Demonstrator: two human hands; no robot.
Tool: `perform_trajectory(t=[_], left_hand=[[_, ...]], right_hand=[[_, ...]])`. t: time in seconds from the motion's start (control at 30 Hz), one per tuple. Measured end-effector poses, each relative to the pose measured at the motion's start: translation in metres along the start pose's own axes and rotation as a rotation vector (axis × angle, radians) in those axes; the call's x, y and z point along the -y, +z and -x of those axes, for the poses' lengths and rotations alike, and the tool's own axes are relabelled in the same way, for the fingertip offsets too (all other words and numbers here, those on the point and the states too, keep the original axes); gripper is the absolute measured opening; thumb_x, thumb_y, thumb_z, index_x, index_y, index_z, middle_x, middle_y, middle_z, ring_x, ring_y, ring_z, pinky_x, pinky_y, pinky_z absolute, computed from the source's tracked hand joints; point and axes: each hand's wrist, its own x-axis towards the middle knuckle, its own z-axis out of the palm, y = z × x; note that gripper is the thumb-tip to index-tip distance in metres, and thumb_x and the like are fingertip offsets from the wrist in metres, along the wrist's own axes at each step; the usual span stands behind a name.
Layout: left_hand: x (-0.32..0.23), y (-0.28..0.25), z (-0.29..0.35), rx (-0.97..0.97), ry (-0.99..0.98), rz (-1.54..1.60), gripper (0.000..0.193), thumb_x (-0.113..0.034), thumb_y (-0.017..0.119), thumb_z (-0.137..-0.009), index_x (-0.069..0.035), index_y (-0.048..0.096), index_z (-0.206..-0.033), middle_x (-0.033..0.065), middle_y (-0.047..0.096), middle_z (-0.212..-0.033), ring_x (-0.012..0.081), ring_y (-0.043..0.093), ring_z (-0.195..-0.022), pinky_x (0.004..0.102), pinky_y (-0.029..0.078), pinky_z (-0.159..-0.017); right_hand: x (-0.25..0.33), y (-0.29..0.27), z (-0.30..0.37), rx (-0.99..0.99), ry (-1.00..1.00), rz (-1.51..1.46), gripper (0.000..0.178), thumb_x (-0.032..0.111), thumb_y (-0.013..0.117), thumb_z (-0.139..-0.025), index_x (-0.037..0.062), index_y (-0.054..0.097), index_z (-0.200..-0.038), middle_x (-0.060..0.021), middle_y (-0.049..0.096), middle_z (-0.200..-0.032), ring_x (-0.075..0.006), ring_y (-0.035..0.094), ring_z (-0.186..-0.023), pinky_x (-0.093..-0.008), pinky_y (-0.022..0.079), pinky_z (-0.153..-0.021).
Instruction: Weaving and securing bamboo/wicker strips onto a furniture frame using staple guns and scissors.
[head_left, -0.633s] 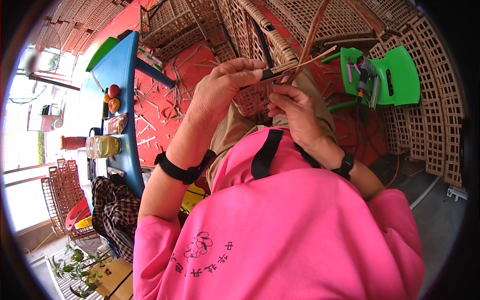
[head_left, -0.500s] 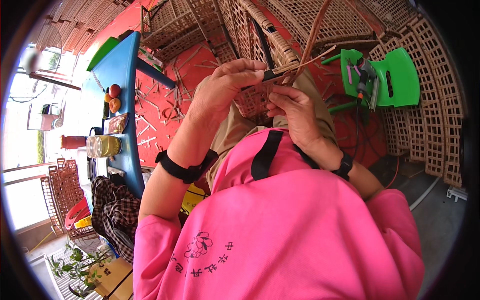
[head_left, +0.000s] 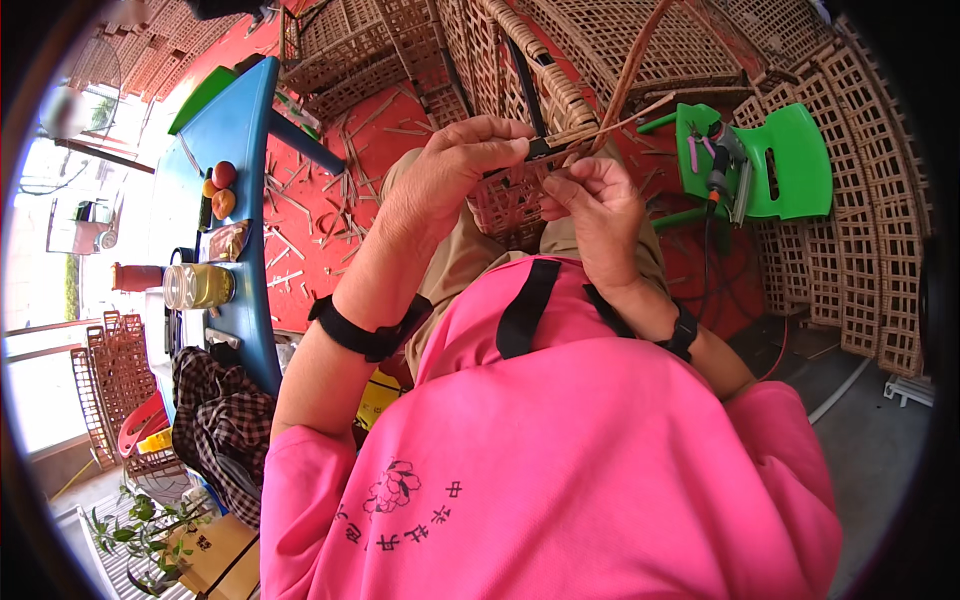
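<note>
A woven cane frame (head_left: 508, 208) stands between my knees, its upper edge (head_left: 562, 95) wrapped in pale strips over a dark bar. My left hand (head_left: 450, 168) is closed on the near corner of this frame, thumb and fingers pressing at the dark bar. Just right of it, my right hand (head_left: 604, 212) has its thumb and fingers curled together below the corner; whatever lies in the pinch is hidden. From the corner a thin cane strip (head_left: 632, 117) juts out to the right, above my right hand.
At the right, a green chair (head_left: 805, 150) carries a corded power tool (head_left: 728, 150) and pink-handled pliers (head_left: 697, 152). A blue table (head_left: 235, 125) at left bears fruit (head_left: 222, 175) and a glass jar (head_left: 205, 287). Strip offcuts (head_left: 290, 245) litter the red floor; woven panels (head_left: 860, 230) stand around.
The fingers of my right hand have lifted and curled slightly beneath the corner. My left hand keeps its grip on the frame. The whole view has shifted a little.
</note>
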Motion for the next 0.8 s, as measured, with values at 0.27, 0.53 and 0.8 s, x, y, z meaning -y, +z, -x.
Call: perform_trajectory(t=[0.27,0.53,0.8], left_hand=[[0.000,-0.002,0.004,-0.012,0.015,-0.015,0.030,-0.013,0.060,-0.092,0.000,0.062,-0.119,0.0028,0.065,-0.106,0.0121,0.059,-0.102,0.0264,0.044,-0.092],[0.004,0.001,0.003,0.042,0.051,0.066,0.028,-0.014,0.061,-0.092,0.001,0.063,-0.116,0.0041,0.066,-0.107,0.0130,0.060,-0.103,0.0269,0.044,-0.093],[-0.004,0.003,0.009,0.005,0.037,0.029,0.026,-0.018,0.064,-0.089,0.000,0.067,-0.108,0.0030,0.067,-0.100,0.0122,0.061,-0.096,0.0256,0.044,-0.089]], right_hand=[[0.019,0.010,-0.007,0.054,-0.293,0.384,0.019,-0.001,0.070,-0.084,0.0003,0.059,-0.100,-0.0089,0.067,-0.083,-0.0138,0.067,-0.068,-0.0261,0.056,-0.060],[0.054,0.011,-0.015,0.253,-0.874,1.102,0.021,0.003,0.075,-0.076,0.0055,0.067,-0.095,-0.0074,0.067,-0.081,-0.0263,0.067,-0.074,-0.0333,0.055,-0.065],[0.079,0.013,-0.034,0.445,-0.933,0.927,0.010,0.007,0.074,-0.080,0.0037,0.067,-0.086,-0.0079,0.066,-0.082,-0.0210,0.066,-0.075,-0.0302,0.053,-0.064]])
